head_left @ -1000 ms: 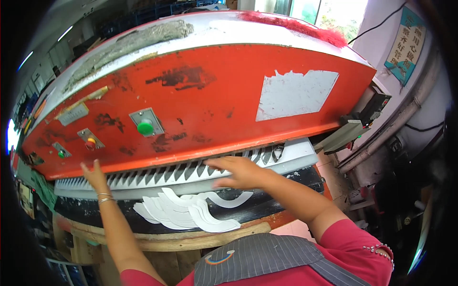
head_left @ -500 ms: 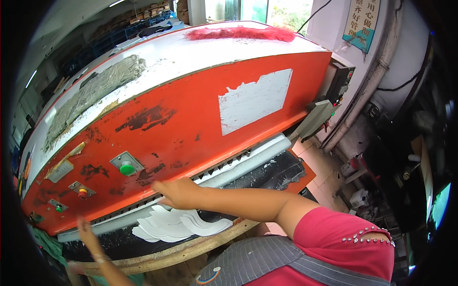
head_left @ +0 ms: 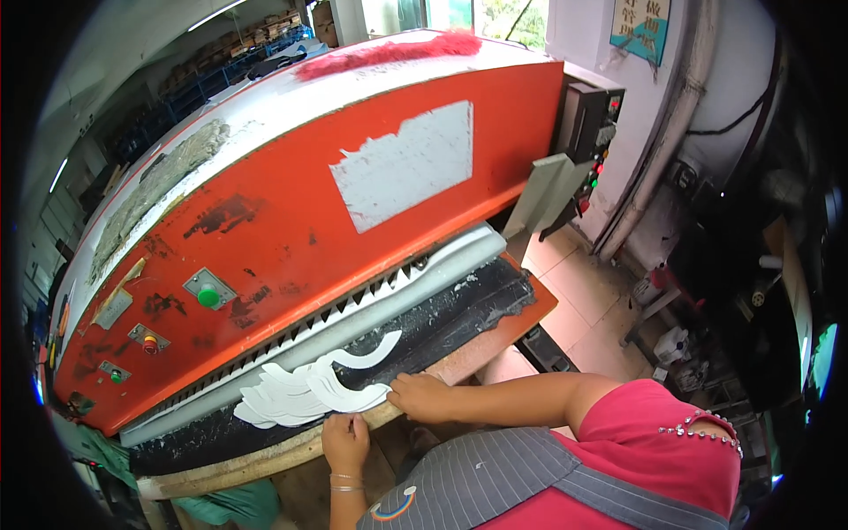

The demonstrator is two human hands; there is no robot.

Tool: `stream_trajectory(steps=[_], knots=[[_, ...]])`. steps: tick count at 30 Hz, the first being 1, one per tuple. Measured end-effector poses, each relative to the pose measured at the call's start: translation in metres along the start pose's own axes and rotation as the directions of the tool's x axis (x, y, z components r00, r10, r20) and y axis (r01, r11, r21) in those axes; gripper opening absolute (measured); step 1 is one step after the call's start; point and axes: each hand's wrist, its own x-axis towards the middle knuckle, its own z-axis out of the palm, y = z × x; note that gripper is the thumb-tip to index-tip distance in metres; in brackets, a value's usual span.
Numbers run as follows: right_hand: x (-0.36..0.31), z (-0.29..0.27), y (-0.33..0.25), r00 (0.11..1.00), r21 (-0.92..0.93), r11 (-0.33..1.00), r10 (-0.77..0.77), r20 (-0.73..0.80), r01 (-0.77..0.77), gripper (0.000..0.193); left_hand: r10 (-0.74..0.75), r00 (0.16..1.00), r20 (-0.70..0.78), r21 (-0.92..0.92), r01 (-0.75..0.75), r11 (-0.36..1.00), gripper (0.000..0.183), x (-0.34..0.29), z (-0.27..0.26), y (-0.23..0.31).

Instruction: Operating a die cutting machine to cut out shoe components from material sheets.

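Head: both hands (head_left: 346,439) (head_left: 422,395) grip white cutouts (head_left: 305,391).

The cut pieces (head_left: 305,389) lie fanned on the bed (head_left: 459,309) of the press (head_left: 291,203), just before its toothed bar (head_left: 353,305). The right hand (head_left: 424,397) rests at their right edge, the left hand (head_left: 346,440) just before them at the bed's front edge. The control box (head_left: 587,132) stands right of the press.
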Motion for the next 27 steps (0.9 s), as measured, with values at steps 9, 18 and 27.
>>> stream_trajectory(steps=[9,18,27], knots=[[-0.043,0.017,0.008,0.983,0.157,0.972,-0.183,0.022,0.177,0.019,-0.204,0.962,0.180,0.093,0.190,0.977,0.030,-0.027,0.003,0.014],[-0.056,-0.090,0.153,0.990,-0.367,0.930,-0.064,-0.129,0.012,0.016,0.221,0.972,0.083,-0.131,-0.210,0.969,0.014,0.017,0.035,0.115],[-0.042,-0.099,0.169,0.951,-0.302,0.914,-0.203,0.235,0.270,0.015,0.347,0.917,0.198,0.130,-0.375,0.918,0.061,0.033,0.131,0.150]])
